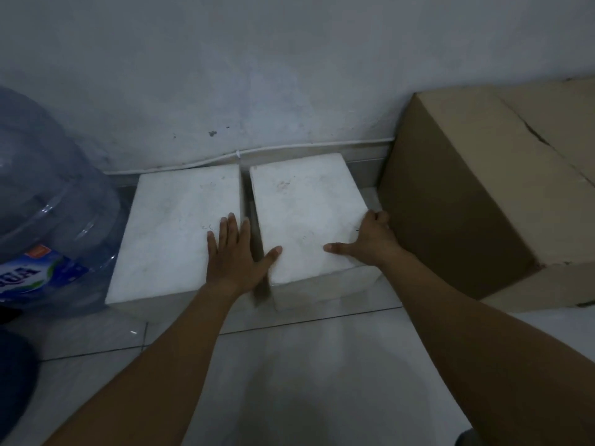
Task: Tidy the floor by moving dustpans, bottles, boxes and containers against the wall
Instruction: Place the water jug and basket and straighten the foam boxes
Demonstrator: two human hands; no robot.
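Head view, tiled floor (306, 365) nearest, both forearms reaching toward 12 o'clock.

Step in hand, as I judge it: seating the right foam box (302, 207) beside the left foam box (174, 226), both against the wall (257, 75). A dark gap runs between them. The right box's near edge sits slightly farther back than the left's.
- To do it well: push low and level so the light foam slides and does not tip.
- Close the gap sideways toward 9 o'clock first, then square both near edges.
- Mind the white cable (289, 148) along the skirting; don't pinch it.

Hands:
- Left hand (236, 252): wide and flat, fingers spread on the left box's top by the gap, thumb reaching across onto the right box. Holds nothing; it steadies.
- Right hand (370, 239): thumb laid along the right box's top, fingers curled over its edge at 3 o'clock, gripping it.

Flanks: water gallon jug (48, 188) at 9 o'clock, close beside the left box. Cardboard box (467, 188) at 3 o'clock, just beside the right hand, leaving little room.
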